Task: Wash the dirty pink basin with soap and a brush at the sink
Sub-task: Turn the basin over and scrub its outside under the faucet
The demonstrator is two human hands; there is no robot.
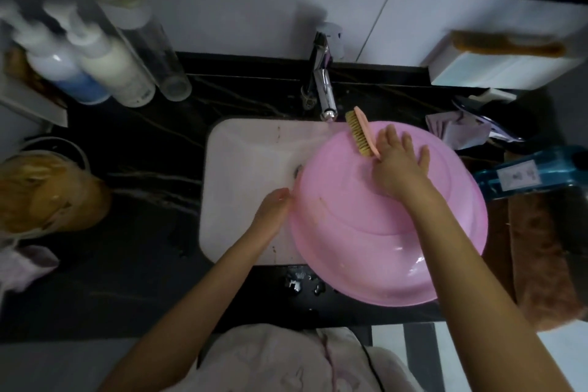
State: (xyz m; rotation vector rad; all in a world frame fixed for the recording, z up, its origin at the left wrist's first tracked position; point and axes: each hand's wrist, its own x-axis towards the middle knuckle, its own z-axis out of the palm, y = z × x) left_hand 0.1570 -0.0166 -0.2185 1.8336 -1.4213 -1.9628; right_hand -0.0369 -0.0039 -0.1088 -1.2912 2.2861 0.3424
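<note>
The pink basin (375,232) lies tilted over the right half of the white sink (248,169), its near rim resting on the black counter. My left hand (275,207) grips the basin's left rim. My right hand (397,162) lies inside the basin near its far rim, fingers spread, and holds the pink-backed brush (361,132) by one end between thumb and fingers. The brush points up toward the tap, its tan bristles facing left. A chrome tap (324,86) stands just behind the brush.
Several pump bottles (95,64) stand at the back left. An amber lidded jar (44,191) sits on the left, a white box with a brown brush (509,48) at back right, crumpled cloth (458,130), a blue bottle (528,173) and brown towel (541,251) on the right.
</note>
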